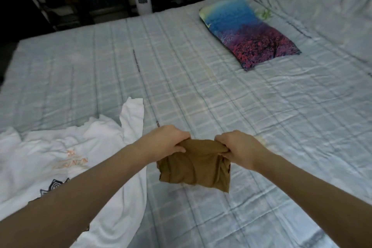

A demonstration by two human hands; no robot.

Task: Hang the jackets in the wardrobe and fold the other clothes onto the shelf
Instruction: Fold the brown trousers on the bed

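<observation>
Both grips clenched on the top edge of the folded brown garment (pixel 194 164), left hand (pixel 168 141) and right hand (pixel 240 147) holding it over the bed (pixel 181 66) at six o'clock, I should keep edges level, white T-shirt (pixel 66 159) waiting at eight o'clock.

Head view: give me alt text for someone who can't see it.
Both hands, left and right, grip the top edge of a folded brown garment above a checked bed. A white shirt lies unfolded at left; a colourful pillow lies beyond.
</observation>
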